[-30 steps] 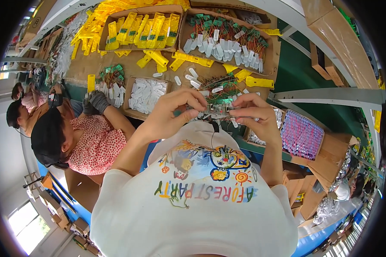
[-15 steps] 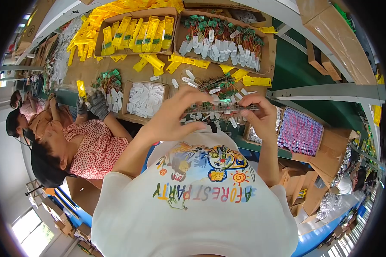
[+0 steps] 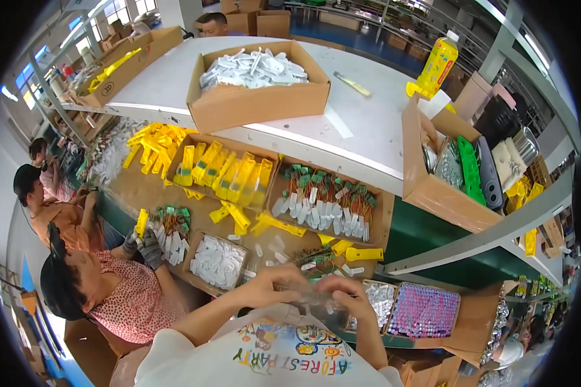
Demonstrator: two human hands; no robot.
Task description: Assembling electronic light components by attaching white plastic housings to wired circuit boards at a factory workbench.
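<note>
My left hand (image 3: pixel 272 286) and my right hand (image 3: pixel 350 298) are close together over the near edge of the bench, fingers bent round opposite ends of a thin, dark strip (image 3: pixel 313 298). The strip looks like a row of small circuit boards, but motion blur hides its detail. Just beyond my hands lie green circuit boards (image 3: pixel 327 263) with wires and white pieces. To the left is a small carton of white plastic pieces (image 3: pixel 217 261). Right of my right hand stands a tray of purple-and-silver small parts (image 3: pixel 425 309).
Farther back are a carton of yellow casings (image 3: pixel 229 171) and a carton of wired boards (image 3: pixel 329 203). Above them, a shelf (image 3: pixel 368 116) bears a box of white pieces (image 3: pixel 255 69) and a yellow bottle (image 3: pixel 438 64). A gloved co-worker (image 3: pixel 135 297) sits at left, holding a yellow casing (image 3: pixel 142 221).
The view has tilted up, bringing the shelf into sight and setting my hands lower in the picture. My hands have drawn closer together, still on the strip.
</note>
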